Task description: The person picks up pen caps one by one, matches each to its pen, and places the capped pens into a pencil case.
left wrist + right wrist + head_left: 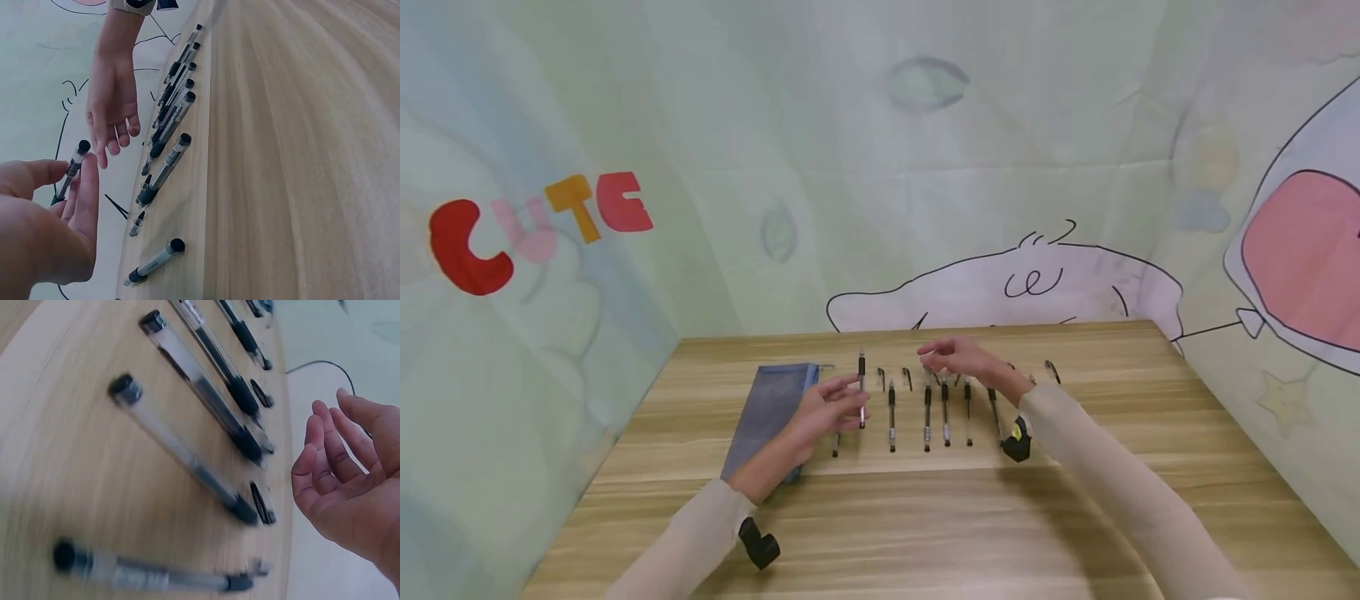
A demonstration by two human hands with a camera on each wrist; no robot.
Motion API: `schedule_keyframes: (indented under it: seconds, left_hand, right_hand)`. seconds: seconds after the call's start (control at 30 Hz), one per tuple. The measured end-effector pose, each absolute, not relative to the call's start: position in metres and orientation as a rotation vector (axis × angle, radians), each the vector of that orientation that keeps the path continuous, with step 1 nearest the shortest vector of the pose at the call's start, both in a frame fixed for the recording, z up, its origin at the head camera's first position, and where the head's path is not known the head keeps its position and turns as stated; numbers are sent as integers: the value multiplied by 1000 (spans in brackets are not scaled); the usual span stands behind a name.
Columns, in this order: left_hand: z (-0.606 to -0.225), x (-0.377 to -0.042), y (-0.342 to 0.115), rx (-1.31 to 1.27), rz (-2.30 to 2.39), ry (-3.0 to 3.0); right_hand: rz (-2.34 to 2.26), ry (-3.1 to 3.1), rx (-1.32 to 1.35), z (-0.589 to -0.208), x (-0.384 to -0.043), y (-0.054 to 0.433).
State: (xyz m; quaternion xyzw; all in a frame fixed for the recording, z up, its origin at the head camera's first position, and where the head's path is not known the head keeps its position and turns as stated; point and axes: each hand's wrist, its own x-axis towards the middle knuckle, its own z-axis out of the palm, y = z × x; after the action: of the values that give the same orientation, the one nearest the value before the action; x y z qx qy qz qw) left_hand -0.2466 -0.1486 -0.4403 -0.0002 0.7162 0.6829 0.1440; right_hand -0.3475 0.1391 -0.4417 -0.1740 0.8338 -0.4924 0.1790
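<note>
My left hand [826,414] pinches a clear-barrelled gel pen [861,367] between thumb and fingers. Uncapped, that pen points its tip toward the far wall, with its black end [83,147] toward me. Over the far ends of the row hovers my right hand [356,469], palm turned inward, fingers loosely bent and nothing between them. Several similar pens [892,421] lie side by side on the table, tips away from me. One pen [159,261] lies apart at the left end, partly hidden under my left hand in the head view. Small clear-and-black caps [907,379] lie beyond the tips.
A flat blue-grey zip pouch [763,412] lies left of the pens, partly behind my left forearm. Another cap [1052,372] rests toward the right. The wood-grain table [925,533] meets a printed cloth backdrop [760,275] at its far edge.
</note>
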Motion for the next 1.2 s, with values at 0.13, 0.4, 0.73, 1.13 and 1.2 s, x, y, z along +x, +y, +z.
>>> schedule_keyframes:
  seconds: [0.13, 0.4, 0.73, 1.13, 1.2]
  left_hand:
    - [-441, -251, -145, 9, 1968, 2067]
    - [-444, -248, -155, -38, 1966, 2090]
    - [-448, -251, -148, -27, 1979, 2049]
    - [-449, -248, -151, -21, 1974, 2044]
    - [-449, -249, -151, -24, 1970, 2048]
  right_hand:
    - [-1377, 2401, -486, -448, -351, 120]
    - [-1234, 2560, -684, -464, -362, 70]
    - [-921, 2815, -963, -469, -364, 56]
    - [-779, 2843, -829, -467, -362, 52]
    - [-756, 2858, -834, -467, -363, 50]
